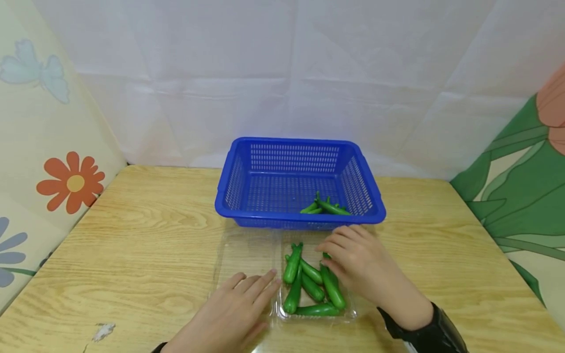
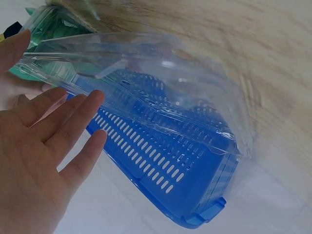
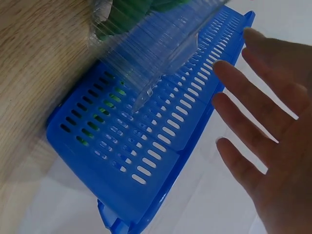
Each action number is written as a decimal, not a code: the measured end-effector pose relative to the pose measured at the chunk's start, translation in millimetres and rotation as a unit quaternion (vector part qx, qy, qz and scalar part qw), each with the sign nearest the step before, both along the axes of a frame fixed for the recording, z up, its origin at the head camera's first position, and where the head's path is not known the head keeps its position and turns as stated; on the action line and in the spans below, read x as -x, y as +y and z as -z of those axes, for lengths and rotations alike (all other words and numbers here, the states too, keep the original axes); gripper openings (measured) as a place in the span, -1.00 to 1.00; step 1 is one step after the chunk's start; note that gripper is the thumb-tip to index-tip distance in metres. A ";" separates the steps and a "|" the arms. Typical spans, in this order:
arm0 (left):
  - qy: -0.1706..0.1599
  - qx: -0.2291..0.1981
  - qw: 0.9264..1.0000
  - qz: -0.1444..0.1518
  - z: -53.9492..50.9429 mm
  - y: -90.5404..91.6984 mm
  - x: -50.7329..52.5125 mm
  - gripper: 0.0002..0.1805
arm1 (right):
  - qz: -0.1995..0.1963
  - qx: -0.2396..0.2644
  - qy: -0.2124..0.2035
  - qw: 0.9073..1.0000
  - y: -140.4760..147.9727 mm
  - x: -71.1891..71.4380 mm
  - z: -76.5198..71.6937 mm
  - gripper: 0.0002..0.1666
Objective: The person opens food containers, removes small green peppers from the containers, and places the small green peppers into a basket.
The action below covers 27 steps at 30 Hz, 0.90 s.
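Several glossy green vegetables shaped like zucchini lie in one half of a clear plastic clamshell box. The box's lid is spread out to the left. My left hand is over the lid's near part beside the hinge, fingers extended; the left wrist view shows it holding nothing. My right hand is above the box's right side, close to the top end of one vegetable. Its fingers are spread and loosely bent with nothing between them in the right wrist view.
Behind the box stands a blue slotted basket, with several more green vegetables in its near right corner. A white cloth hangs behind the wooden table. Flower-patterned panels flank both sides.
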<state>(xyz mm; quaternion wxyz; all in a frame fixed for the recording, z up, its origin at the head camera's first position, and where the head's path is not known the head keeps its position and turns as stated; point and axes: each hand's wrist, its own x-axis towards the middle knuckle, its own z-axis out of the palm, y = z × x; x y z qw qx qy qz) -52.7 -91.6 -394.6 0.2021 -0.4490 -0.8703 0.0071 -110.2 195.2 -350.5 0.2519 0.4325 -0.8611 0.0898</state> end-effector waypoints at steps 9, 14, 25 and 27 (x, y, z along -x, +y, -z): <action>0.000 0.000 1.000 0.002 -0.4 0.1 0.6 -0.21 | 0.005 -0.030 -0.039 0.999 -4.4 -4.9 -0.7 -0.63; -0.004 0.000 1.000 0.001 -0.4 -0.2 0.6 -0.21 | 0.001 -0.033 -0.067 0.997 -5.7 -6.1 0.9 -0.61; -0.003 -0.003 1.000 0.003 -0.1 0.1 0.6 -0.21 | 0.025 -0.054 -0.100 0.993 -5.7 -5.5 4.5 -0.60; -0.003 -0.002 1.000 0.003 -0.1 0.2 0.6 -0.21 | 0.030 -0.061 -0.100 0.993 -6.3 -5.9 4.5 -0.61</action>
